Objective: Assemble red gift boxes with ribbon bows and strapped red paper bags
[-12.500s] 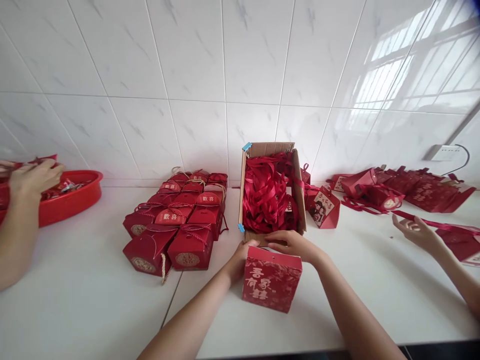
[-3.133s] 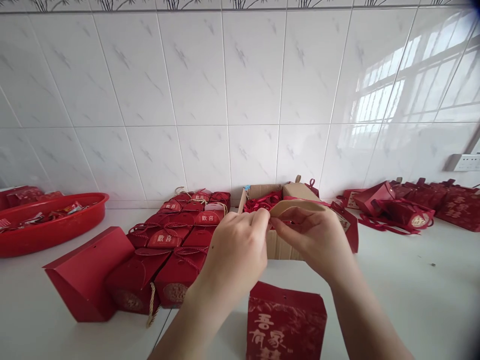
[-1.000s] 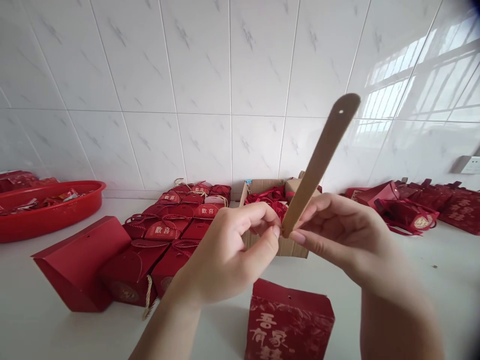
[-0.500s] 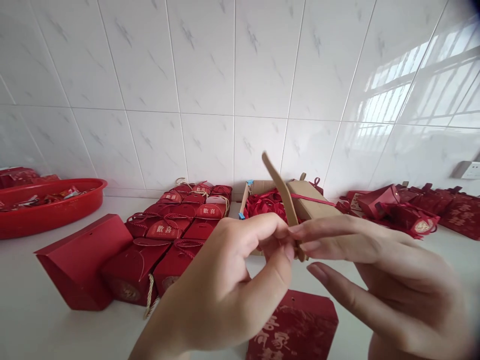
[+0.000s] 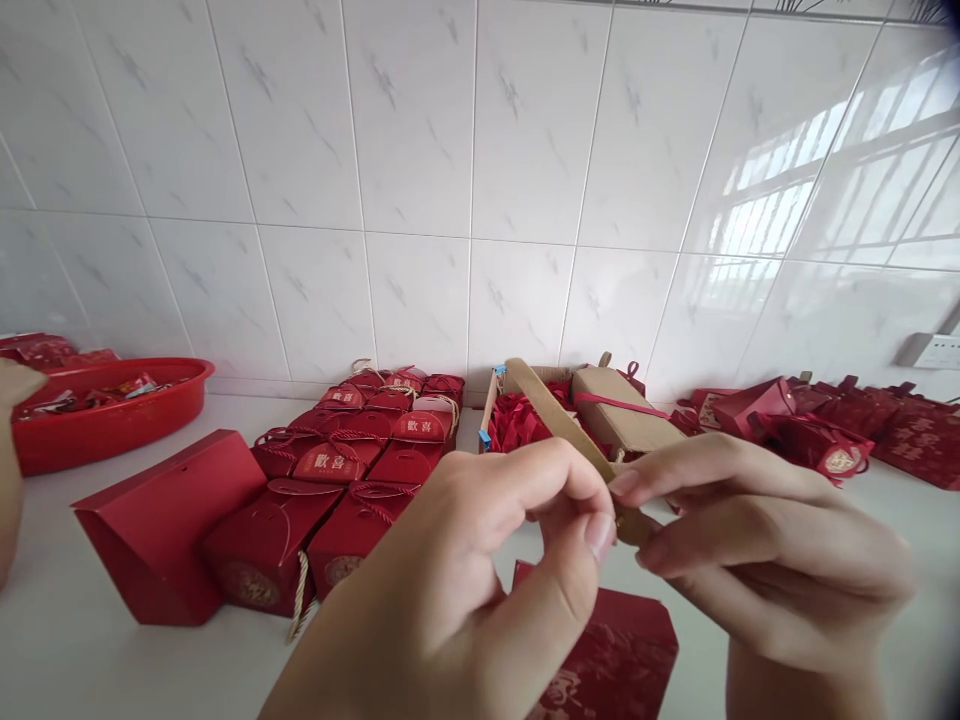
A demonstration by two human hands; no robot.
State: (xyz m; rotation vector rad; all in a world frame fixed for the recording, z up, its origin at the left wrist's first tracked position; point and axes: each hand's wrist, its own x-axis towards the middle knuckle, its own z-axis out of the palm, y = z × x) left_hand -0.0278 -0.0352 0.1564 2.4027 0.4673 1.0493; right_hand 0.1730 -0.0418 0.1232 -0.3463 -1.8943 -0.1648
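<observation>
While pinched low in curled, nearly closed left hand (image 5: 480, 580) and right hand (image 5: 772, 560): one tan strip (image 5: 555, 409). Points up-left, with diagonal long axis.

An indoor workroom, possibly a household kitchen; which one cannot be told. Marble-patterned white wall tiles (image 5: 420, 120) rise behind a long white worktop (image 5: 60, 650), with a plant-motif border (image 5: 810, 7) at top right. A barred window's reflection (image 5: 772, 235) shines on the glaze above a white power strip (image 5: 934, 350). Rows of red gift boxes (image 5: 330, 462) and a red plastic basin (image 5: 112, 430) suggest hand-packing.
</observation>
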